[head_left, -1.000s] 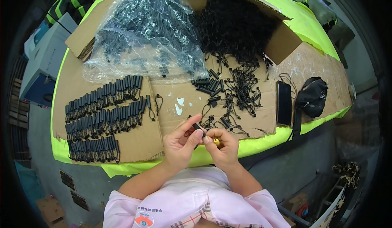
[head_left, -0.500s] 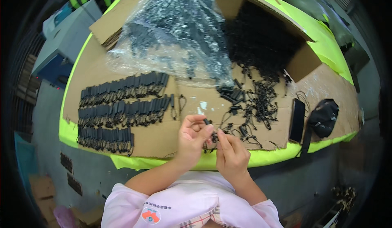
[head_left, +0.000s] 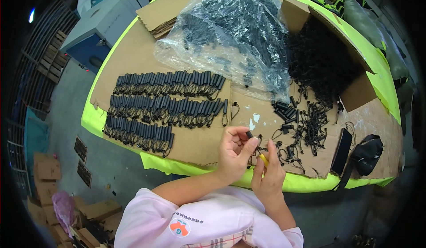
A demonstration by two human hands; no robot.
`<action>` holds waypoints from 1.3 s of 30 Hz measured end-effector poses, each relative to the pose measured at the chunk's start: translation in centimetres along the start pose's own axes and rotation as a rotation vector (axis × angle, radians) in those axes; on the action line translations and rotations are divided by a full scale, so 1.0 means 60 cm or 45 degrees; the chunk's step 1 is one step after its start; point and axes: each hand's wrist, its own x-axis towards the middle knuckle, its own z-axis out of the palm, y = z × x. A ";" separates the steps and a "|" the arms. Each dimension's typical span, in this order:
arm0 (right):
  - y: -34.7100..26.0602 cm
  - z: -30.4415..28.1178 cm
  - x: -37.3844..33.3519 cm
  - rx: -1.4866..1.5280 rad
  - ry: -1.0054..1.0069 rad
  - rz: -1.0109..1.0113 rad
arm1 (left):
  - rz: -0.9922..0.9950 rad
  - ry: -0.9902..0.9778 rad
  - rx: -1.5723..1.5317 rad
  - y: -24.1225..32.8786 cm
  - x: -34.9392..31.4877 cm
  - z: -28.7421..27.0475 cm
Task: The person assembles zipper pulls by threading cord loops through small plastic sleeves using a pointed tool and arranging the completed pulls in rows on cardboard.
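Note:
My left hand pinches a small black tube piece between thumb and fingers, just above the table's near edge. Close beside it, my right hand grips a small yellow tool, its tip near the black piece. Loose black cords and tubes lie scattered on the cardboard just beyond my hands. To the left, finished black pieces lie side by side in three rows.
A clear plastic bag of black parts and an open cardboard box of black cords sit at the back. A dark phone and black pouch lie at right. The cardboard-covered table has a yellow-green edge. Boxes stand on the floor at left.
My head has shifted, so the table sits further right and higher in view. My hands stay together at the near edge, still working the small black piece.

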 end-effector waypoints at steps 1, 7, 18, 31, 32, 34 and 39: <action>-0.001 -0.002 -0.003 0.021 -0.015 0.050 | -0.003 0.049 -0.031 0.001 0.002 -0.002; 0.002 0.000 0.000 0.000 0.013 0.028 | 0.075 0.084 0.106 -0.005 0.007 -0.007; 0.011 0.007 -0.010 0.092 -0.023 0.174 | 0.176 -0.018 0.124 -0.020 0.006 -0.001; 0.005 0.025 -0.006 0.226 0.007 0.141 | 0.148 -0.155 0.445 -0.035 -0.011 -0.025; 0.005 0.026 -0.006 0.221 -0.010 0.147 | 0.152 -0.129 0.402 -0.033 -0.012 -0.027; -0.003 0.023 -0.004 0.154 -0.081 0.099 | 0.156 -0.094 0.373 -0.024 -0.013 -0.037; -0.004 0.014 -0.006 0.088 -0.219 0.058 | 0.215 0.215 0.888 0.064 0.016 -0.134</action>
